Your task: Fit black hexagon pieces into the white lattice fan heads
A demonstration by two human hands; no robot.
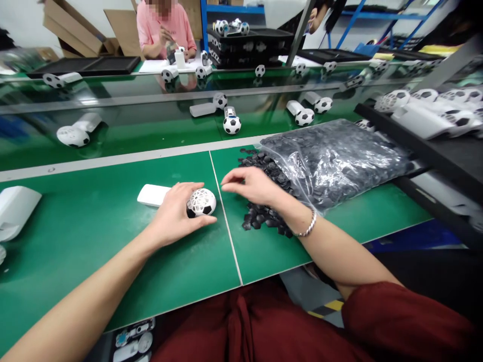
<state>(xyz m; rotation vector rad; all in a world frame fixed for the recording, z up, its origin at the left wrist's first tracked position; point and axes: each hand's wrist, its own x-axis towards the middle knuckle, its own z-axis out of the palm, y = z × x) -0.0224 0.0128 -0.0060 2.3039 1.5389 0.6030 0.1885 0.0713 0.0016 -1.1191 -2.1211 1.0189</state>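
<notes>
The white plastic device with round football-patterned head (203, 200) lies on the green tabletop (94, 241), its long axis running almost from 9 to 3 o'clock, the head at 3. The left hand (173, 206) is the nearer one, bent around the device and holding it about the head. The right hand (251, 185) is near, at 2 o'clock from the head, fingertips drawn close; whether they pinch something, I cannot tell. Small black plastic pieces (260, 216) lie at 3 o'clock.
</notes>
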